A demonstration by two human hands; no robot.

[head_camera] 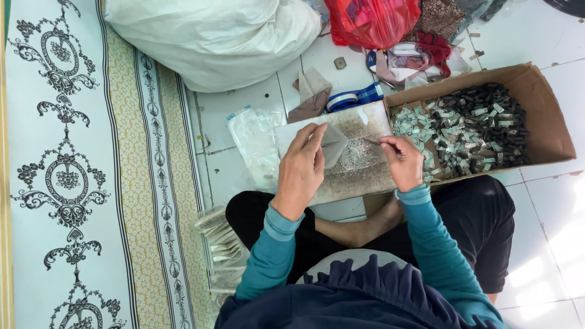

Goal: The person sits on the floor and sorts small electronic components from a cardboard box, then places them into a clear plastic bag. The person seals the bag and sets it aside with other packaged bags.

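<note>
Left hand [303, 164] grip clamped on clear bag [334, 145] | right hand [402, 161] grip pinching small piece [373, 141] | over tray [365, 176]

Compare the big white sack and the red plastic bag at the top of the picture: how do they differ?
The big white sack is much larger than the red plastic bag. The sack looks matte and full, bulging smoothly; the red bag is glossy and crumpled. The sack lies partly against the patterned mat, the red bag beside a pile of cloth. Both rest on the white tiled floor.

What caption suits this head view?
Seated on a tiled floor, left hand holds a small clear plastic bag; right hand pinches a thin dark piece.
</note>
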